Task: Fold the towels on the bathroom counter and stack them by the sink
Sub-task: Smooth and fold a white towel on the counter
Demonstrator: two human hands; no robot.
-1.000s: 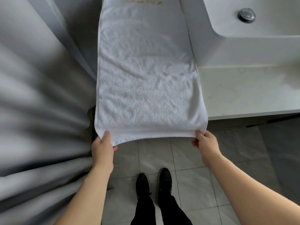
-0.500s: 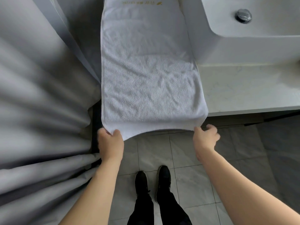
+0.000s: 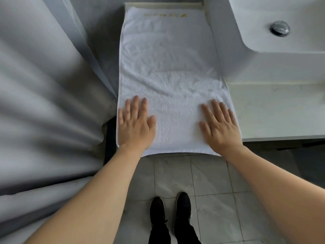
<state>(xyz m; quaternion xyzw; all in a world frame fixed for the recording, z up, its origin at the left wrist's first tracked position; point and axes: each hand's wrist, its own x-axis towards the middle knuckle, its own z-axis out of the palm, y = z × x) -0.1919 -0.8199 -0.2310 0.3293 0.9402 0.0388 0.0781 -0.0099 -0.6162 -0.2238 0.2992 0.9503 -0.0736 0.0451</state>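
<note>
Where both hands pinched the near corners of the white towel (image 3: pixel 168 81) a second ago, holding its front edge out over the floor, they now lie flat on top of it. The left hand (image 3: pixel 135 125) rests palm down on the towel's near left corner, its fingers (image 3: pixel 135 106) straight and close together, thumb out toward the middle. The right hand (image 3: pixel 220 125) presses the near right corner the same way, fingers straight and slightly spread, gripping nothing. The towel stretches lengthwise away from the person on the pale surface (image 3: pixel 274 111), its near edge now just past the surface's front edge instead of drooping between the hands. Gold lettering (image 3: pixel 164 15) shows at the towel's far end; the letters are too blurred to read. A shallow crease crosses the cloth about midway. The towel lies just left of the white sink (image 3: pixel 281 64), its right edge touching the basin's outer wall, and the chrome drain plug (image 3: pixel 280 29) sits in the bowl. Gray curtain (image 3: pixel 44 103) folds hang along the left, close to the towel's left edge. Below, black shoes (image 3: pixel 169 208) stand on the gray tiled floor (image 3: pixel 211 191), between the two forearms.
</note>
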